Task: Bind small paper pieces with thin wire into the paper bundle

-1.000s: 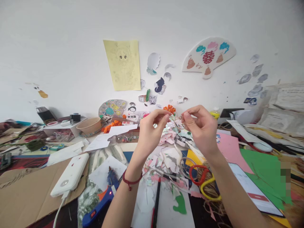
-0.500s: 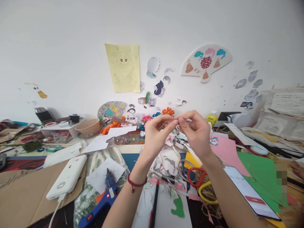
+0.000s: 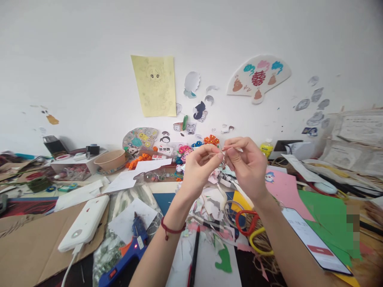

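Paper scraps (image 3: 209, 207) heap on the bench (image 3: 36, 247) straight below our raised hands, so nothing can be set down there without landing on clutter. Our left hand (image 3: 199, 169) has thumb and forefinger pressed together on a thin pale strand (image 3: 224, 152), and our right hand (image 3: 247, 165) pinches the same strand just beside it, fingertips nearly touching; what the strand is made of we cannot tell. It sits up in the air between the two hands, well above the bench top.

Near our right forearm lie red and yellow scissors (image 3: 253, 233) on a tangle of raffia, with a phone (image 3: 314, 241) beside them on green paper (image 3: 329, 219) and a pink sheet (image 3: 284, 187) behind. Near our left forearm a blue glue gun (image 3: 128, 253) points upward, a black pen (image 3: 195, 255) lies between the arms, and a white power bank (image 3: 85, 223) rests on brown cardboard (image 3: 30, 247) further left. A paper bowl (image 3: 110, 159) stands towards the wall.

Room to move is only upward and towards us; the bench surface is covered right to the wall, and stacked papers crowd the right edge.
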A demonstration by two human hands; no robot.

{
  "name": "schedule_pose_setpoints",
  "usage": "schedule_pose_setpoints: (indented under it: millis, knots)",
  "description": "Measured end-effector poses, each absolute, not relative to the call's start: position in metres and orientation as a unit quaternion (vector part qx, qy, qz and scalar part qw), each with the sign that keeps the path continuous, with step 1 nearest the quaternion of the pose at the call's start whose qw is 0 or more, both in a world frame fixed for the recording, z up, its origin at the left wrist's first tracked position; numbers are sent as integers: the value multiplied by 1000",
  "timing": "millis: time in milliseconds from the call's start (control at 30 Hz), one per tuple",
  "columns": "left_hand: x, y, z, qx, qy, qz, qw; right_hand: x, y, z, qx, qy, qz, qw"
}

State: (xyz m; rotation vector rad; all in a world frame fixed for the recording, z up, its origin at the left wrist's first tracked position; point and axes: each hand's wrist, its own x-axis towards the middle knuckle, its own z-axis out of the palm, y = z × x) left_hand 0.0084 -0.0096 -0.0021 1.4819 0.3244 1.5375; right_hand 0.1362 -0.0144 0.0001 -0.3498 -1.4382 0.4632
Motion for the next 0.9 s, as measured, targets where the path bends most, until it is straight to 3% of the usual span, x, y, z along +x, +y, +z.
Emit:
schedule_pose_setpoints:
  millis: [167,367,567,900]
  knots:
    - [7,-7,-2,597,122,626,487,138,-15,1,-152,-651,213,712]
    - [-8,-7,4,624,185,616,443,145,-9,-1,-200,-651,134,720]
    - [-17,-10,9,670,246,592,374,144,-11,-4,-252,-663,93,699]
    - [-29,-8,14,717,256,524,382,152,-9,-4,-283,-713,-7,641]
